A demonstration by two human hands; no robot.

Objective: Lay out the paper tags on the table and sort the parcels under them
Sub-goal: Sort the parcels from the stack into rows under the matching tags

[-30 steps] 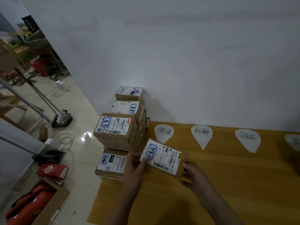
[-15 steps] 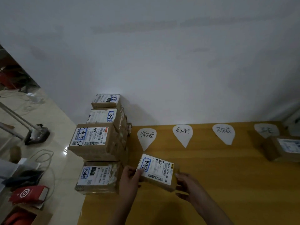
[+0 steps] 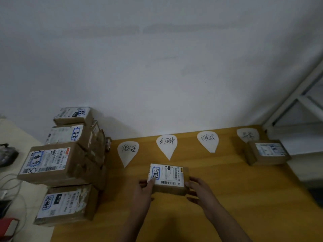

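Observation:
I hold a small brown parcel (image 3: 168, 179) with a white shipping label between both hands, just below the second tag. My left hand (image 3: 146, 188) grips its left end and my right hand (image 3: 199, 188) its right end. Several white teardrop paper tags lie in a row along the wall on the wooden table (image 3: 227, 198): first tag (image 3: 128, 151), second tag (image 3: 167, 145), third tag (image 3: 208, 140), fourth tag (image 3: 247, 135). One parcel (image 3: 268, 151) sits under the fourth tag. A stack of labelled parcels (image 3: 70, 163) stands at the table's left end.
The white wall runs right behind the tags. A white metal frame (image 3: 297, 102) stands at the right beyond the table's end. Left of the table is pale floor with cables (image 3: 10, 186) and dark gear.
The held parcel has moved right, from beside the stack to below the second tag, and turned squarer to me. My view has swung right, bringing the fourth tag and its parcel into sight.

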